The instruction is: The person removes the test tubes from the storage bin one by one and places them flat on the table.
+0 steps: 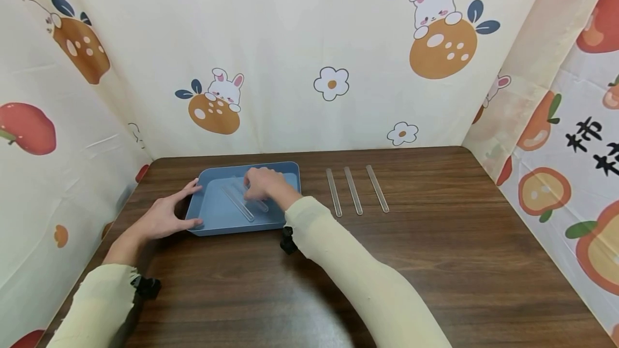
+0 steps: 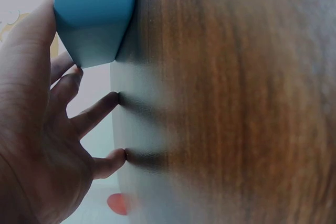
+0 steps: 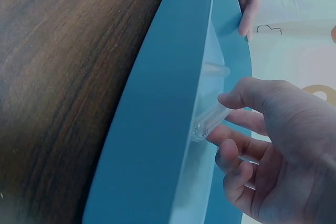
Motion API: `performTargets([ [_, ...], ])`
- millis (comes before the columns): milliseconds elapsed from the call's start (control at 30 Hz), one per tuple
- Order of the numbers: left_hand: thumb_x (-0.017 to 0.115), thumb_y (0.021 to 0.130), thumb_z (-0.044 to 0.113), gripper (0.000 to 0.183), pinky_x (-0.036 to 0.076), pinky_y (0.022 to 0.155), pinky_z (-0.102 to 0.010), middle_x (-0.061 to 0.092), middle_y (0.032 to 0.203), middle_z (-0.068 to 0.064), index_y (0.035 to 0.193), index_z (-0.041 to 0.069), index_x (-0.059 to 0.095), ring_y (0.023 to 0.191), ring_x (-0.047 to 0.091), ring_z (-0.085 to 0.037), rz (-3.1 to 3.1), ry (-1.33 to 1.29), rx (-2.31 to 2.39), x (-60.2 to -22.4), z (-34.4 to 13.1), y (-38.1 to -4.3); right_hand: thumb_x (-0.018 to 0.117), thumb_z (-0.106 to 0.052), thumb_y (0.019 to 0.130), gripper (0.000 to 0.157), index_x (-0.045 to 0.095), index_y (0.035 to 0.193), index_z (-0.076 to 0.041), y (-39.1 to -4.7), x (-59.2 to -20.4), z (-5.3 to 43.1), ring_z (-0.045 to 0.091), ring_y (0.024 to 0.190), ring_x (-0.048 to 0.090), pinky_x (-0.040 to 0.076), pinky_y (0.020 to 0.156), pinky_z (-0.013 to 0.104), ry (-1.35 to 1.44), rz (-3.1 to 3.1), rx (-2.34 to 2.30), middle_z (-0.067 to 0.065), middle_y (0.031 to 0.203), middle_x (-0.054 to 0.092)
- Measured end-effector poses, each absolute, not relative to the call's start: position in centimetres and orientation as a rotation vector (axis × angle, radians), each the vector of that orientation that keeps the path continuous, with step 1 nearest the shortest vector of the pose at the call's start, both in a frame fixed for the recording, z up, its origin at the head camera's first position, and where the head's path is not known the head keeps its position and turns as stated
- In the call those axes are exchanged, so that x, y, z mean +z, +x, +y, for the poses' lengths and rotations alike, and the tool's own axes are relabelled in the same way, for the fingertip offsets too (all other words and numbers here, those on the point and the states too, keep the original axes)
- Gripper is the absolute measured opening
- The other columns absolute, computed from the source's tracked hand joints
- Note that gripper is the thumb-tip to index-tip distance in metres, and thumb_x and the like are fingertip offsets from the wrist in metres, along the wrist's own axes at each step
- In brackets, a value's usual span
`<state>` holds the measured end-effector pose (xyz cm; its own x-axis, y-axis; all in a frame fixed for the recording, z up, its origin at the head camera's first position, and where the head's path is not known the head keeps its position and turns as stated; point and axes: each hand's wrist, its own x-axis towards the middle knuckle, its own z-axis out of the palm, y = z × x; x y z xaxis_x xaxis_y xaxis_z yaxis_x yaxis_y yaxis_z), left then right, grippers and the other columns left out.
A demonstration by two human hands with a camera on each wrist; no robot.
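Observation:
In the head view a blue tray [image 1: 213, 226] stands on the left part of the table. My left hand [image 1: 166, 214] spreads along its left end, thumb at the front corner and a fingertip on the rim further back. Other fingertips of that hand touch the tabletop in the left wrist view. My right hand [image 1: 265, 183] reaches into the tray and pinches a clear test tube [image 3: 212, 121] between thumb and fingers. Left of it in the tray lies another clear test tube [image 1: 238, 203], slanted. The right hand hides part of the tube that it holds.
Three more clear tubes, the left [image 1: 333, 192], the middle [image 1: 353, 191] and the right one [image 1: 377, 189], lie apart on the wooden table [image 1: 435, 262], right of the tray. A printed curtain [image 1: 290, 42] closes off the back and sides.

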<state>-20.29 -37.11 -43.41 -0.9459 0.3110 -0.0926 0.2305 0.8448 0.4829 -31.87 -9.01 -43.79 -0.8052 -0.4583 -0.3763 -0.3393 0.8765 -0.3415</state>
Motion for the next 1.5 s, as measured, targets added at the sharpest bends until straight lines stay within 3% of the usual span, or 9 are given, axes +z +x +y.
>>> performTargets([
  [167, 0.086, 0.097, 0.042, 0.096, 0.035, 0.122, -0.089, 0.024, 0.189, -0.019, 0.174, 0.009, 0.040, 0.161, 0.038, -0.066, 2.857, 0.417, 0.718, -43.6, -37.0, -20.3, 0.073, -0.050, 0.104, 0.053, 0.065, 0.155, -0.036, -32.4, -44.1, -9.0, 0.014, 0.104, 0.070, 0.056, 0.096, 0.041, -0.602, 2.607, -0.348, -0.009, 0.155, 0.069],
  [367, 0.086, 0.098, 0.043, 0.096, 0.035, 0.122, -0.089, 0.024, 0.189, -0.019, 0.174, 0.010, 0.040, 0.161, 0.037, -0.066, 2.856, 0.415, 0.722, -43.4, -36.9, -20.2, 0.074, -0.052, 0.103, 0.053, 0.065, 0.154, -0.039, -32.8, -44.1, -9.0, 0.016, 0.111, 0.068, 0.059, 0.099, 0.044, -0.614, 2.615, -0.326, -0.010, 0.159, 0.066],
  [567, 0.086, 0.098, 0.042, 0.095, 0.035, 0.122, -0.088, 0.024, 0.189, -0.019, 0.174, 0.009, 0.040, 0.161, 0.038, -0.065, 2.858, 0.419, 0.720, -43.3, -37.0, -20.2, 0.075, -0.049, 0.103, 0.050, 0.068, 0.151, -0.039, -30.9, -41.8, -8.4, 0.015, 0.107, 0.070, 0.059, 0.098, 0.043, -0.606, 2.630, -0.342, -0.011, 0.156, 0.069],
  [833, 0.086, 0.097, 0.042, 0.096, 0.036, 0.121, -0.089, 0.024, 0.189, -0.019, 0.174, 0.008, 0.039, 0.161, 0.038, -0.066, 2.858, 0.423, 0.715, -43.3, -37.0, -20.3, 0.072, -0.040, 0.108, 0.048, 0.068, 0.153, -0.025, -27.2, -37.9, -6.7, 0.020, 0.108, 0.071, 0.059, 0.096, 0.043, -0.679, 2.653, -0.377, 0.000, 0.156, 0.070],
  [967, 0.087, 0.097, 0.041, 0.096, 0.037, 0.121, -0.088, 0.025, 0.189, -0.019, 0.174, 0.009, 0.040, 0.161, 0.039, -0.065, 2.866, 0.431, 0.719, -43.3, -37.1, -20.2, 0.072, -0.039, 0.109, 0.047, 0.067, 0.154, -0.025, -26.9, -37.6, -6.5, 0.020, 0.104, 0.070, 0.058, 0.092, 0.041, -0.694, 2.634, -0.370, 0.001, 0.153, 0.072],
  [1167, 0.087, 0.097, 0.041, 0.096, 0.035, 0.122, -0.089, 0.023, 0.189, -0.019, 0.174, 0.008, 0.040, 0.161, 0.037, -0.066, 2.861, 0.419, 0.725, -43.2, -37.0, -20.1, 0.074, -0.041, 0.106, 0.045, 0.069, 0.150, -0.029, -27.2, -37.8, -6.6, 0.018, 0.089, 0.067, 0.054, 0.078, 0.037, -0.711, 2.636, -0.362, -0.001, 0.132, 0.076],
  [1500, 0.085, 0.098, 0.042, 0.095, 0.035, 0.121, -0.089, 0.023, 0.189, -0.020, 0.174, 0.008, 0.039, 0.161, 0.037, -0.066, 2.857, 0.419, 0.726, -43.5, -36.9, -20.1, 0.075, -0.042, 0.107, 0.044, 0.069, 0.149, -0.030, -26.2, -37.0, -5.9, 0.018, 0.088, 0.067, 0.051, 0.071, 0.033, -0.744, 2.676, -0.295, 0.001, 0.124, 0.076],
])
